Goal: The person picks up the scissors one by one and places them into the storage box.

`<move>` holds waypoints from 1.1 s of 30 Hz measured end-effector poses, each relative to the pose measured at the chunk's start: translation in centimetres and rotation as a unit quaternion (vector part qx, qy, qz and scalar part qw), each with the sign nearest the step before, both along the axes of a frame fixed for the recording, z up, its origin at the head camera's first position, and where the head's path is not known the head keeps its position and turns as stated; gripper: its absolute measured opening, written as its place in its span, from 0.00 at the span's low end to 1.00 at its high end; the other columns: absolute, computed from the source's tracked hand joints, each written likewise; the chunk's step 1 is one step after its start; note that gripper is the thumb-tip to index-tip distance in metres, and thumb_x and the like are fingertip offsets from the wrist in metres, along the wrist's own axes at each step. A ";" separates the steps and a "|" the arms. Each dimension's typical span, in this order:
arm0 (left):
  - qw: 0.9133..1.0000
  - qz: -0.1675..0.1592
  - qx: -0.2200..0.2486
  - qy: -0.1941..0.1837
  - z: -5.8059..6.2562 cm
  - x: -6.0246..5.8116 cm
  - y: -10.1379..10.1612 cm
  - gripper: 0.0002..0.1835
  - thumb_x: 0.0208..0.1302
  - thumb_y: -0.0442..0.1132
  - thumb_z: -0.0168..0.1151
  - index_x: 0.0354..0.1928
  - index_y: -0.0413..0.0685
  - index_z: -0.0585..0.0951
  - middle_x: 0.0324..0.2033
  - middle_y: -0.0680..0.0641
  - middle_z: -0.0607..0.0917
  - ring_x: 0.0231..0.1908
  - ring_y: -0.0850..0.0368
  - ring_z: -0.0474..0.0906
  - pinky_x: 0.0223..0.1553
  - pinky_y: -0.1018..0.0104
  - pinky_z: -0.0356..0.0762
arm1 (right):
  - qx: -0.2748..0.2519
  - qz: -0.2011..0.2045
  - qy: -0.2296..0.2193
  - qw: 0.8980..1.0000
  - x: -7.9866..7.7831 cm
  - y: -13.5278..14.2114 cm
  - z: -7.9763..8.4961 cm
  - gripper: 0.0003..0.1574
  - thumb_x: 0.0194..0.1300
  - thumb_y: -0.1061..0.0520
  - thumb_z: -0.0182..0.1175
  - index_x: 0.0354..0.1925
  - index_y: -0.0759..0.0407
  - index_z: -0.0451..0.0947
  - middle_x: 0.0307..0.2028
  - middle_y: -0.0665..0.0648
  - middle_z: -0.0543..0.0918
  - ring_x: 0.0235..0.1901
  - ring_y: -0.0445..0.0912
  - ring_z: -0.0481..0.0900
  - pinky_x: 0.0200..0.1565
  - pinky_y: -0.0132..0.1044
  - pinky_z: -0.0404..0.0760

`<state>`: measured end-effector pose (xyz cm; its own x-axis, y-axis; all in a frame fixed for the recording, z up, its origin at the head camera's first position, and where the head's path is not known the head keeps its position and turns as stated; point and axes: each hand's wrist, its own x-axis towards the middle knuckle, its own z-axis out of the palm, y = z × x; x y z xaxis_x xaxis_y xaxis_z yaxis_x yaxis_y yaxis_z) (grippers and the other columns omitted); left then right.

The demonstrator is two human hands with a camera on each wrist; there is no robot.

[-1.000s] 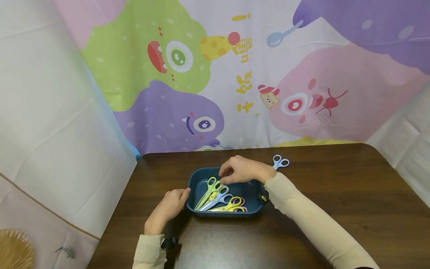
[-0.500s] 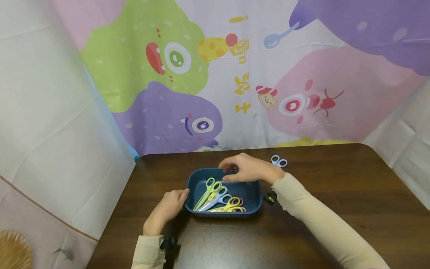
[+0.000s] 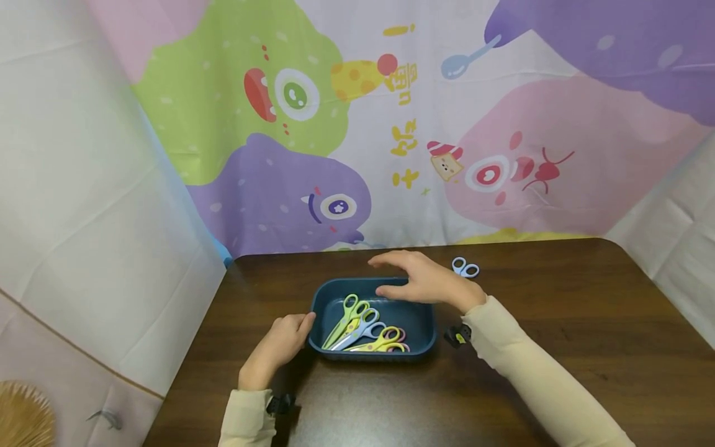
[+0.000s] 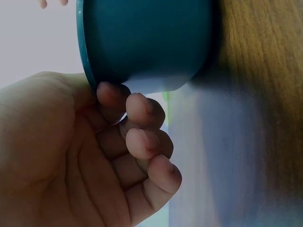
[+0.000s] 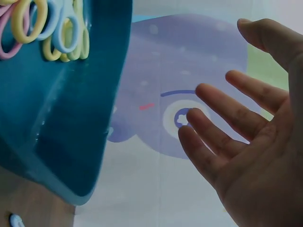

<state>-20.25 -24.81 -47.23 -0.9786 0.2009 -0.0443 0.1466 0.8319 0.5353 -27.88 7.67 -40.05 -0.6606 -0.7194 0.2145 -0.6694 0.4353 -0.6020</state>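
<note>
A dark teal plastic box (image 3: 373, 357) stands on the table, with several children's scissors in its left and front part. Among them are green scissors (image 3: 342, 324), light blue scissors (image 3: 357, 332), yellow scissors (image 3: 381, 343) and pink-handled scissors partly covered by the yellow pair. My left hand (image 3: 281, 341) holds the box by its left wall, thumb at the rim and fingers curled outside, as the left wrist view shows. Over the back right of the box hovers my right hand (image 3: 426, 280), fingers spread and nothing in it; its palm (image 5: 265, 156) shows bare in the right wrist view.
Another pair of light blue scissors (image 3: 465, 267) lies on the brown wooden table (image 3: 558, 310), behind the right wrist and outside the box. A cartoon-printed cloth (image 3: 313, 217) hangs along the table's back edge, with white cloth on both sides.
The right hand has risen away from the scissors in the box, moving back and right, and its curled fingers have spread. The left hand stays on the box.
</note>
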 end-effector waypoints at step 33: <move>1.000 -0.001 0.008 -0.003 0.0 0.0 0.0 0.26 0.84 0.47 0.44 0.21 0.49 0.70 0.16 0.53 0.71 0.19 0.60 0.67 0.31 0.63 0.67 | 0.010 -0.076 0.008 0.997 -1.2 6.5 0.0 0.43 0.67 0.36 0.67 0.74 0.46 0.67 0.71 0.53 0.72 0.73 0.54 0.67 0.70 0.62 0.66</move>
<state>-20.28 -24.84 -47.25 -0.9778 0.2042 -0.0463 0.1459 0.8230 0.5490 -29.07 14.16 -40.10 -0.7591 -0.6154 0.2121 -0.6042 0.5449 -0.5814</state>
